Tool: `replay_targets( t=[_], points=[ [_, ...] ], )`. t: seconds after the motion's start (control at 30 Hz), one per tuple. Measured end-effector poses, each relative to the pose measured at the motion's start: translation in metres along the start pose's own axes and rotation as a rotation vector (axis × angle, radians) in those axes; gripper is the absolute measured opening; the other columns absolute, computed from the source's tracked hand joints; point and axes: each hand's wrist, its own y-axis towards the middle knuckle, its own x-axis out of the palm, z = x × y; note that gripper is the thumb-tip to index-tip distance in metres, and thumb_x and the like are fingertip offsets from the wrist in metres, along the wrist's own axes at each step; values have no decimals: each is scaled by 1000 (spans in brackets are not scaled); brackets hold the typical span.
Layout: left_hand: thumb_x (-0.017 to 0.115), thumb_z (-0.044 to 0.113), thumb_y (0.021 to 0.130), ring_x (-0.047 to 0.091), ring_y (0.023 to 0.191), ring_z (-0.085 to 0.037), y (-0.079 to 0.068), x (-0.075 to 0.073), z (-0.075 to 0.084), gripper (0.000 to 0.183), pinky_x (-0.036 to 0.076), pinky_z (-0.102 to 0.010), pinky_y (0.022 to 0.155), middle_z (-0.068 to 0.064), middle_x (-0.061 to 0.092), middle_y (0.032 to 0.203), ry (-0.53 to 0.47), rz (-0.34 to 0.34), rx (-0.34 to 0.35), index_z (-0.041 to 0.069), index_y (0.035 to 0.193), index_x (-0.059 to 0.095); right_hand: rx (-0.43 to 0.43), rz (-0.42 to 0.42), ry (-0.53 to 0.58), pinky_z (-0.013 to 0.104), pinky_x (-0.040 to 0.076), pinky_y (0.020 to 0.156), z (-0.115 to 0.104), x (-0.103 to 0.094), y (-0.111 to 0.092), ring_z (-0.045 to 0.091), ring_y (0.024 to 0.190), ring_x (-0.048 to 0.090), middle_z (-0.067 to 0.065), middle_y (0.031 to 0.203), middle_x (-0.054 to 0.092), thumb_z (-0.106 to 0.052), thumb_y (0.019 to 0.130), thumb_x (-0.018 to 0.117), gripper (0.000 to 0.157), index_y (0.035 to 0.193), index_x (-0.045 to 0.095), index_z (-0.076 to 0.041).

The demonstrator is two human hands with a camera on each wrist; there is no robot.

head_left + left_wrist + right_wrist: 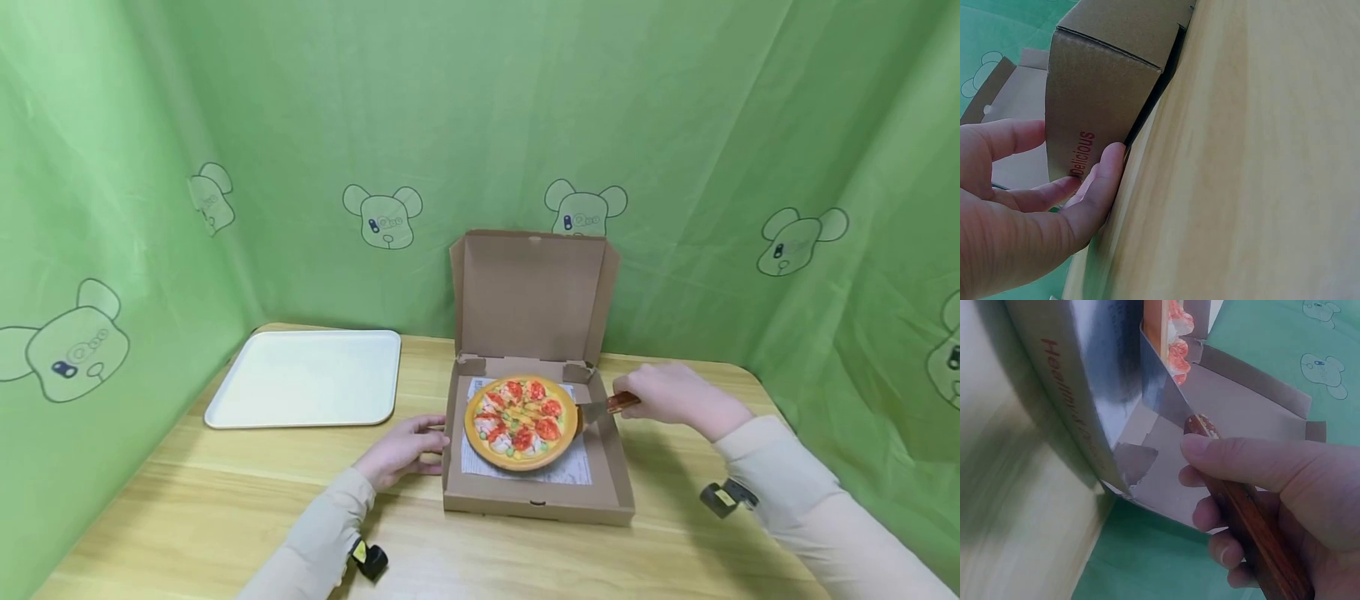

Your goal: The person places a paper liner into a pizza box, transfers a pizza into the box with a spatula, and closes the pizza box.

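An open cardboard pizza box (538, 504) holds a toy-like pizza (517, 423) with red and white toppings over a printed paper sheet (577, 467). My right hand (671, 393) grips the brown wooden handle (1247, 519) of a pizza server, thumb along its top. The server's metal blade (1163, 387) reaches the pizza's right edge, its tip hidden beneath. Against the box's left outer wall, marked "Delicious" (1082, 153), rest the fairly straight fingertips of my left hand (401, 450). One finger reaches that wall's upper edge; another lies low near the tabletop.
To the left of the box, a white rectangular tray (307, 379) lies on the wooden table (187, 500). The box lid (531, 296) stands upright at the back. Green curtains (480, 108) with bear drawings surround the table's back and sides.
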Motion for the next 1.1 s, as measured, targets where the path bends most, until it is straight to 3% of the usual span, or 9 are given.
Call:
replay_targets(
  t=[0.3, 1.1],
  points=[
    [59, 13, 91, 60, 110, -29, -1, 0, 1, 64, 60, -41, 91, -27, 51, 131, -4, 4, -7, -4, 147, 32, 9, -20, -13, 26, 45, 46, -4, -11, 2, 4, 54, 46, -14, 61, 55, -25, 75, 81, 26, 68, 56, -25],
    [60, 13, 91, 61, 107, -25, -1, -1, -1, 64, 61, -40, 90, -26, 52, 130, -3, 3, -9, -5, 146, 32, 66, -141, -37, 26, 36, 46, -13, -42, 15, 8, 55, 41, -11, 59, 49, -22, 75, 79, 27, 65, 54, -23]
  ],
)
